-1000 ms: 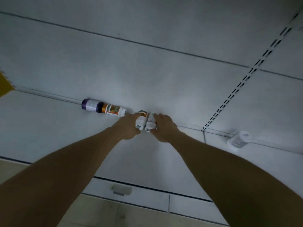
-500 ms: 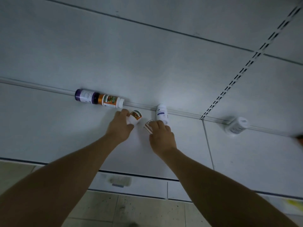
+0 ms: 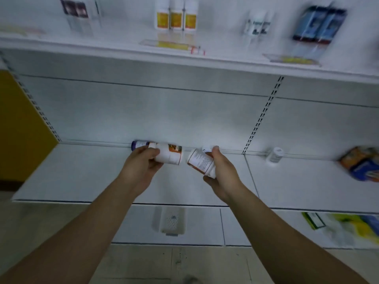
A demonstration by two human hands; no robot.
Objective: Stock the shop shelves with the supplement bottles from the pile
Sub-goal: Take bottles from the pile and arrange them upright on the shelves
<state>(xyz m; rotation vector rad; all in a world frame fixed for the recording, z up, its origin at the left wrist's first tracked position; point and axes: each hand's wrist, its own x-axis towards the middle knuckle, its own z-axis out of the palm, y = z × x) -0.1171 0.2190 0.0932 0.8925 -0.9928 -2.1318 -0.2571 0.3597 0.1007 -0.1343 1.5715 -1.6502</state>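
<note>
My left hand (image 3: 141,163) grips a white bottle with an orange label (image 3: 170,154), held on its side above the lower shelf (image 3: 86,171). My right hand (image 3: 222,171) holds a second white and orange bottle (image 3: 200,161), tilted, base toward the left. Behind my left hand a purple-capped bottle (image 3: 138,144) lies on its side against the back panel. Part of another white bottle (image 3: 206,149) shows behind my right fingers. A lone white bottle (image 3: 274,154) lies further right on the shelf.
The upper shelf (image 3: 205,60) carries three white bottles with yellow labels (image 3: 176,17), dark blue boxes (image 3: 320,23) and other blurred packs. Orange and blue packets (image 3: 363,162) lie at the right end of the lower shelf. A yellow panel (image 3: 20,128) stands at left.
Both hands have lifted a bottle each off the shelf and pulled back from the back panel. The view has tilted up, bringing the upper shelf into sight.
</note>
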